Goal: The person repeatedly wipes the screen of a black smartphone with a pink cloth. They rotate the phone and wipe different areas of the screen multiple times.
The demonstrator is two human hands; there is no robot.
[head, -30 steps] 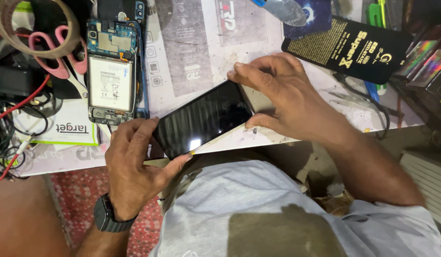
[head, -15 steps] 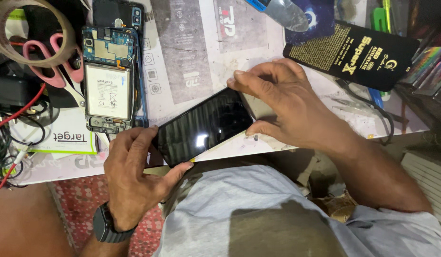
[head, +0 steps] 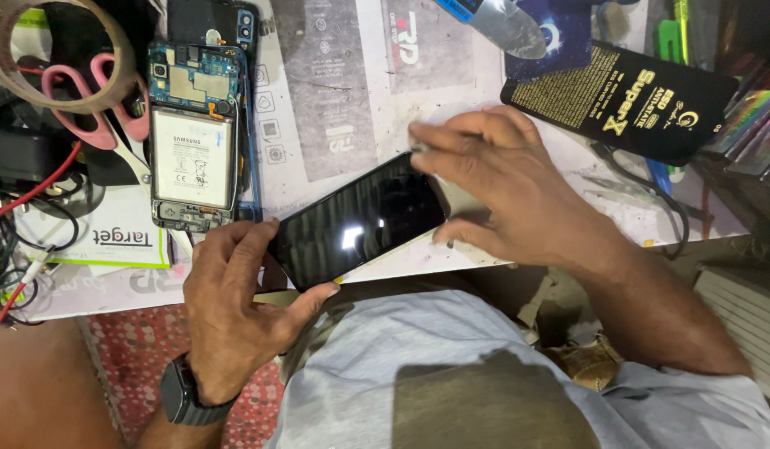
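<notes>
A black phone screen panel (head: 360, 223) lies tilted over the near edge of the work mat, its glass catching a small glare. My left hand (head: 235, 303), with a dark watch on the wrist, grips the panel's lower left end between thumb and fingers. My right hand (head: 505, 191) holds the upper right end, fingers curled over the top corner and thumb under the edge. An opened phone body (head: 194, 141) with its white battery and blue circuit board exposed rests on the mat to the left.
Pink-handled scissors (head: 86, 96) and a tape roll (head: 36, 58) sit at the far left beside red and black wires (head: 19, 208). A black flat package (head: 622, 100) lies at the upper right. A white card (head: 110, 237) rests below the opened phone.
My right hand has shifted along the panel's upper right corner, its fingers now stretched further left over the top edge. The view has moved slightly; the left hand keeps its grip.
</notes>
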